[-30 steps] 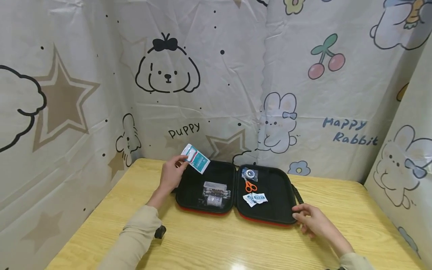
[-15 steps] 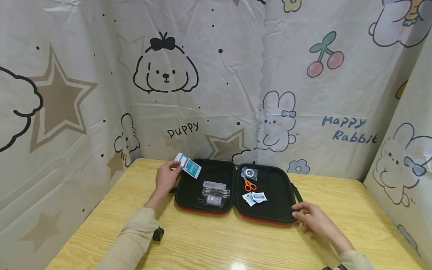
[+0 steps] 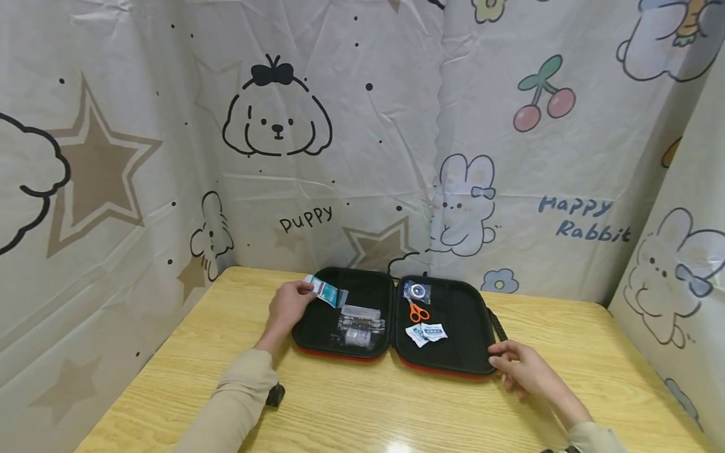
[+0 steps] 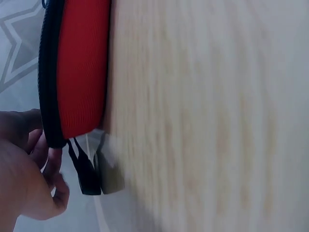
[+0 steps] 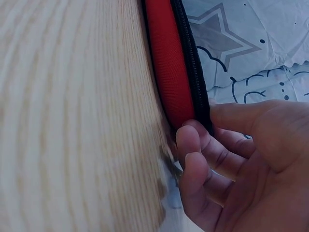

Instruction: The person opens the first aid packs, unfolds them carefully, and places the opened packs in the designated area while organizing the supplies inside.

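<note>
Lowered slightly since the earlier frame, the teal-and-white packet [image 3: 325, 291] has come down over the rear outer corner of the case's left half, and the left hand [image 3: 289, 308] has moved with it; the right hand [image 3: 521, 365] keeps its place. The packet is held at a slant, printed face showing, its lower end toward the black interior; whether it touches the lining I cannot tell from where I stand. Left hand: nearly closed, thumb and fingertips pinching the packet's outer end. In the left wrist view the fingers lie partly hidden behind the rim, near a black pull tab [image 4: 86, 174]. Right hand: partly curled, grasping the near outer corner of the case [image 3: 470, 314], thumb against the zipped black edge, fingers bent at the red underside. The case lies unfolded, both halves facing upward. Left half: clear-wrapped items [image 3: 360, 327] near the middle, just beside the packet. Right half, from back to front: a bagged white roll [image 3: 417, 291], orange-handled scissors [image 3: 419, 313] and two overlapping sachets [image 3: 426, 332]. A strap [image 3: 497, 324] projects from the right side. Beneath is a wood-grain table [image 3: 351, 402]; behind, a printed cloth [image 3: 351, 126] with cartoon animals and stars.
</note>
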The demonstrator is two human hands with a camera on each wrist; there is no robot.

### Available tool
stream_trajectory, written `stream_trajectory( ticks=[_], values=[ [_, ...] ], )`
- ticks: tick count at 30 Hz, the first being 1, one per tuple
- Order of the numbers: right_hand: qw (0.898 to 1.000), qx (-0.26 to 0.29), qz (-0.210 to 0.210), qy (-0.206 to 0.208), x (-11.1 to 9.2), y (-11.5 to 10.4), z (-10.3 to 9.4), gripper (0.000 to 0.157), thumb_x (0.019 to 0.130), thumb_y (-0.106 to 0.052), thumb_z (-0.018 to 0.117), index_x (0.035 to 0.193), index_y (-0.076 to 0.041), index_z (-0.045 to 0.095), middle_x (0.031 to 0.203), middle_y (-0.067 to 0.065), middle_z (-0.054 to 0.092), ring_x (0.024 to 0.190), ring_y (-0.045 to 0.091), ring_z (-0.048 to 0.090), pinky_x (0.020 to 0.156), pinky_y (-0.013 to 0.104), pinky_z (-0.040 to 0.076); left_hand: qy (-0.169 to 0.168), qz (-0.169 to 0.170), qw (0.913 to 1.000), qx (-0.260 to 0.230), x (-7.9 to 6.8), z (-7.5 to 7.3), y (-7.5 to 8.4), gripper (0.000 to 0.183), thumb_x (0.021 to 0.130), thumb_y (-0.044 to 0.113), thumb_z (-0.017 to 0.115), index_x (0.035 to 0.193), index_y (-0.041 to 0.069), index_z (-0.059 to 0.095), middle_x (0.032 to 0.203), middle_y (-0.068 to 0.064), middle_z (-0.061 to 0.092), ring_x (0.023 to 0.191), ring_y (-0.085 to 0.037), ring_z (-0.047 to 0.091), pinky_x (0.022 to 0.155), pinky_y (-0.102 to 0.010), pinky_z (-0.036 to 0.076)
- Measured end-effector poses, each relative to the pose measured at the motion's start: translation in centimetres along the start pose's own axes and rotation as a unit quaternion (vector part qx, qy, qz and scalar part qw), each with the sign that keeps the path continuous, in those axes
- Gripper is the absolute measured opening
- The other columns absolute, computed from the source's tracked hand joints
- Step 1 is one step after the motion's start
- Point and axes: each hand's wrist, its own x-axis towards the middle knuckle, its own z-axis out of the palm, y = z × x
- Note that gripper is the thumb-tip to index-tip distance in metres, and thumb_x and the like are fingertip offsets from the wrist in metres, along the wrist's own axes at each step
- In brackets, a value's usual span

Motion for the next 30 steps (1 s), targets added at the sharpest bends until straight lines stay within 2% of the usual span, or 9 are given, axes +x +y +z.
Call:
stream_trajectory(
  ticks=[5,8,13,17,22,25,29,30],
  values=[
    [1.0,0.004,0.002,-0.001,0.0,0.1,0.0,0.041,0.099,-0.019,0.061,0.128,0.007,0.051,0.084,0.008,0.059,0.055,0.014,0.054,0.042,0.027,0.043,0.009,0.022,0.9991,0.036,0.1,1.1,0.7,0.021,0.089,0.028,0.073,0.104,0.014,0.078,0.094,-0.003,0.077,0.096,-0.026,0.069,0.088,-0.047,0.041],
    [1.0,0.006,0.001,-0.003,0.0,0.1,0.0,0.041,0.099,-0.02,0.061,0.129,0.007,0.051,0.085,0.008,0.059,0.055,0.014,0.054,0.042,0.027,0.043,0.006,0.041,0.9975,0.057,0.1,1.8,1.3,0.018,0.088,0.027,0.074,0.1,0.014,0.079,0.095,-0.003,0.078,0.096,-0.027,0.069,0.09,-0.049,0.038],
    [1.0,0.008,0.002,-0.002,0.0,0.1,0.1,0.043,0.099,-0.021,0.061,0.13,0.006,0.051,0.086,0.009,0.059,0.055,0.014,0.054,0.042,0.027,0.043,-0.03,0.071,0.9909,0.11,0.0,2.8,2.2,0.015,0.09,0.025,0.073,0.097,0.015,0.08,0.1,-0.003,0.077,0.096,-0.027,0.069,0.091,-0.051,0.04],
    [1.0,0.007,0.001,-0.003,0.0,0.1,0.1,0.043,0.099,-0.022,0.061,0.13,0.006,0.051,0.085,0.01,0.059,0.055,0.013,0.054,0.042,0.026,0.043,-0.052,0.09,0.9858,0.132,-0.1,3.3,2.7,0.018,0.093,0.022,0.068,0.104,0.014,0.079,0.105,-0.004,0.076,0.099,-0.029,0.069,0.092,-0.051,0.042],
    [1.0,0.007,0.002,-0.001,0.0,0.1,0.0,0.043,0.099,-0.022,0.061,0.13,0.005,0.051,0.085,0.009,0.059,0.055,0.014,0.054,0.042,0.026,0.043,-0.08,0.122,0.9818,0.122,0.1,3.8,3.0,0.026,0.095,0.014,0.06,0.116,0.007,0.073,0.111,-0.011,0.074,0.097,-0.028,0.07,0.087,-0.046,0.052],
    [1.0,0.005,0.001,0.0,0.0,0.1,-0.1,0.043,0.099,-0.022,0.062,0.13,0.005,0.051,0.085,0.009,0.059,0.055,0.014,0.054,0.042,0.026,0.043,-0.094,0.12,0.9822,0.109,0.2,4.0,3.1,0.033,0.095,0.009,0.057,0.126,0.002,0.066,0.095,-0.012,0.073,0.08,-0.023,0.066,0.076,-0.041,0.053],
    [1.0,0.004,0.003,0.0,0.0,0.1,-0.1,0.043,0.099,-0.022,0.062,0.129,0.005,0.051,0.085,0.009,0.059,0.055,0.014,0.054,0.042,0.027,0.043,-0.082,0.098,0.9881,0.086,0.4,3.8,2.9,0.043,0.092,0.007,0.057,0.134,-0.006,0.056,0.102,-0.019,0.066,0.089,-0.028,0.063,0.084,-0.042,0.051],
    [1.0,0.004,0.004,0.0,0.1,0.1,-0.1,0.043,0.099,-0.022,0.061,0.129,0.005,0.051,0.085,0.009,0.059,0.055,0.014,0.054,0.042,0.027,0.043,-0.078,0.092,0.9897,0.077,0.4,3.8,2.8,0.045,0.092,0.007,0.057,0.135,-0.008,0.054,0.109,-0.023,0.063,0.098,-0.031,0.063,0.09,-0.044,0.051]
  ],
)
